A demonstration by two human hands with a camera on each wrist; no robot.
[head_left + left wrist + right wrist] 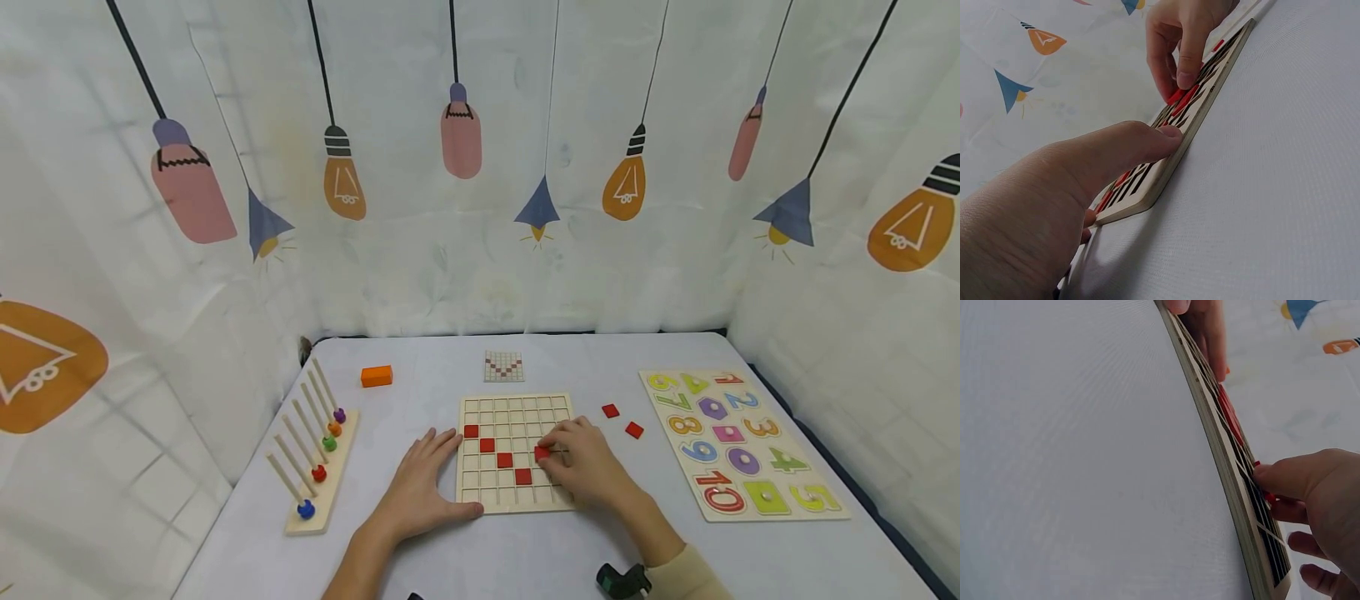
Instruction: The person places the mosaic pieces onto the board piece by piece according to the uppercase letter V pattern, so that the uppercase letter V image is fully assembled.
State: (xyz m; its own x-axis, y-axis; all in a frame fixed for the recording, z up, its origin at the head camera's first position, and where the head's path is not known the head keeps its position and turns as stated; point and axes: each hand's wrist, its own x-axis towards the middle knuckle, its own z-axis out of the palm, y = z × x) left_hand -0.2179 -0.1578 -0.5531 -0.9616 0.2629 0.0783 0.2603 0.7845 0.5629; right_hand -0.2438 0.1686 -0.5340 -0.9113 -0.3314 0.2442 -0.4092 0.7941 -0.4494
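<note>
A square wooden grid board (514, 507) lies on the table in front of me. Several red square tiles sit in its cells, stepping diagonally down to the right from one red tile (471, 431) near the left edge. My right hand (592, 467) pinches another red tile (541, 453) between thumb and fingers at a cell right of the lowest tile; whether it is fully seated cannot be told. With thumb and fingers spread, my left hand (420, 487) rests against the board's left side, its thumb (1169, 134) on the near edge.
Two loose red tiles, one red tile (634, 430) nearer, lie right of the board. A small pattern card (503, 367) is behind it. Left are a peg stand (324, 500) with coloured beads and an orange block (377, 376). A number puzzle (738, 446) lies right.
</note>
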